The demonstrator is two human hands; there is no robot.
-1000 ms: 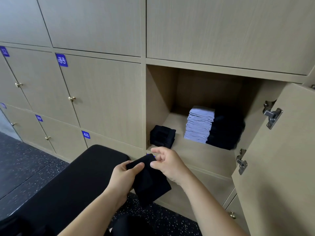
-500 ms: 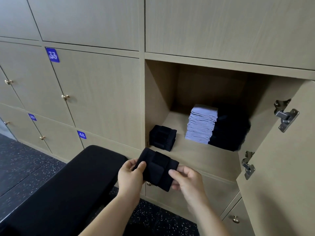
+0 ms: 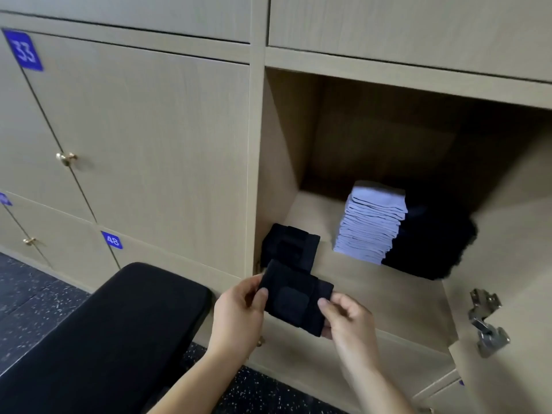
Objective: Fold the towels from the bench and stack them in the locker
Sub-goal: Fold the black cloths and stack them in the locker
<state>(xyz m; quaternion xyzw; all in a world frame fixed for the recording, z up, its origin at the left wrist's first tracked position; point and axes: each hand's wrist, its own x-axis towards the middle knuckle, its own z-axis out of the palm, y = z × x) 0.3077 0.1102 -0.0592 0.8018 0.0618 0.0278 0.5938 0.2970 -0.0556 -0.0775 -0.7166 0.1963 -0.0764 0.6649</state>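
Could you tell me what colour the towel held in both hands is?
The towel is black; head view.

Both bare forearms reach forward and converge on the folded black towel [image 3: 294, 303]. The left hand [image 3: 239, 312] grips the towel's left edge, with the thumb on the near face and the fingers behind. The right hand [image 3: 351, 324] pinches the towel's right edge with curled fingers, the knuckles facing up.

Two hands [image 3: 239, 312] [image 3: 349, 322], one black towel [image 3: 294, 303], three towel stacks [image 3: 289, 246] [image 3: 370, 225] [image 3: 433, 243], one bench [image 3: 119, 339].
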